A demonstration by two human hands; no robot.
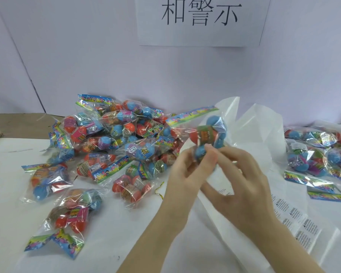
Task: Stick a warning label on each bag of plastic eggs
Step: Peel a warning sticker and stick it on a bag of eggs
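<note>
Midway, by the look of it. Head view: one bag (205,133) of eggs held up over the desk (12,170), left hand (187,174) pinching its lower end, thumb pressed on the film; right hand (242,186) at the same spot, fingers curled, grip on a label not discernible. Left: big heap (110,138) of bags, probably unlabelled. Right: smaller pile (319,154), likely done, though cannot tell for sure. Label sheet (303,227) lying by the right wrist, several stickers left. Much apparently remaining.
</note>
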